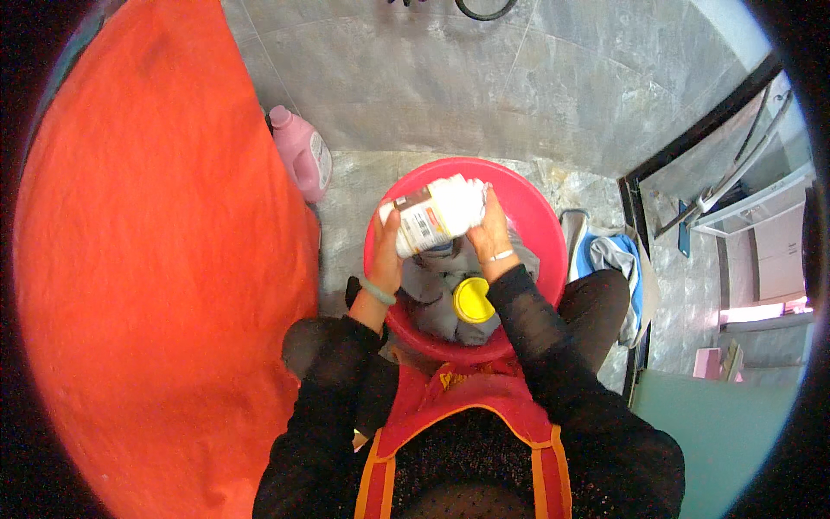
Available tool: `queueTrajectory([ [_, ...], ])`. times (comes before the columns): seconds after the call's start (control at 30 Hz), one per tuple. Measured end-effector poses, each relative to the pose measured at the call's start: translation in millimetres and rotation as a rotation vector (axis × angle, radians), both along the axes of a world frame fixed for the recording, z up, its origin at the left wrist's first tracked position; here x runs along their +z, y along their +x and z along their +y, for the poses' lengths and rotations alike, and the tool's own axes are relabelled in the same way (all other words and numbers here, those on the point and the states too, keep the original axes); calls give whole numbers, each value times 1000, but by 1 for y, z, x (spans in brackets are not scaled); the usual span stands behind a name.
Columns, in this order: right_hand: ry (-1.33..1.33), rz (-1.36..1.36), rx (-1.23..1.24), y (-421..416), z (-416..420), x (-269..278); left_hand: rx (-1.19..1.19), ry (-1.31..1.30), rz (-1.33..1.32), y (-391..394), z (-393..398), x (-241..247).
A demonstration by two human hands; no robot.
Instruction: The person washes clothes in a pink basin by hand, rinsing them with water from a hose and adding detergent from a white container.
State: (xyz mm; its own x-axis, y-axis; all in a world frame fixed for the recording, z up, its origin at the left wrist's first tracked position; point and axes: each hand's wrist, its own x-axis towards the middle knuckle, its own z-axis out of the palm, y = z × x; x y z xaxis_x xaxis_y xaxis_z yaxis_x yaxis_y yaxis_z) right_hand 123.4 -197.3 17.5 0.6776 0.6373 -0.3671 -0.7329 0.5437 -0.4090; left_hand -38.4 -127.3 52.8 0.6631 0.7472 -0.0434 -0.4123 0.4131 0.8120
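Observation:
Tilted over a round red plastic basin [551, 233] is a white container [425, 220] with a printed label. My left hand [387, 259] grips its lower end on the left. At the other end, my right hand [489, 227] holds it around a bright white, crumpled-looking part; glare hides the detail of that end. Grey cloth [428, 301] lies in the basin below. On the cloth, near my right forearm, rests a yellow round lid [473, 300].
A pink detergent jug [303, 156] stands by the wall, beside a large orange-red cover [162, 259] on the left. Right of the basin, a container [574, 233] holds blue and grey cloth [613, 259]. A dark door frame [632, 194] stands beyond it.

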Motion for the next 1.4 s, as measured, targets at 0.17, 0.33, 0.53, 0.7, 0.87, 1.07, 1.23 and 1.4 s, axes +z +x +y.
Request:
queueTrajectory([
  [0.17, 29, 86, -21, 11, -3, -22, -175, -259, 98, 1, 6, -13],
  [0.33, -4, 79, 76, 12, -9, -7, -285, -391, -43, -7, 2, 1],
  [0.53, -463, -666, 210, 57, 13, -16, -504, -663, -255, -4, -3, -17],
  [0.7, -1108, -1959, 336, 89, -10, -28, -555, -722, -300, 3, -10, -16],
  [0.87, -1081, -2059, 144, 53, -17, 28, -534, -712, -282, 0, -11, -17],
  [1.07, -1092, -1898, 362, 18, -29, 33, -535, -766, -209, 0, -10, -33],
  [1.23, -1108, -1764, 691, 9, -83, 15, -665, -775, -247, 4, -13, -43],
  [1.4, -1055, -2071, 842, -29, -125, 31, -656, -766, -236, 0, -11, -43],
])
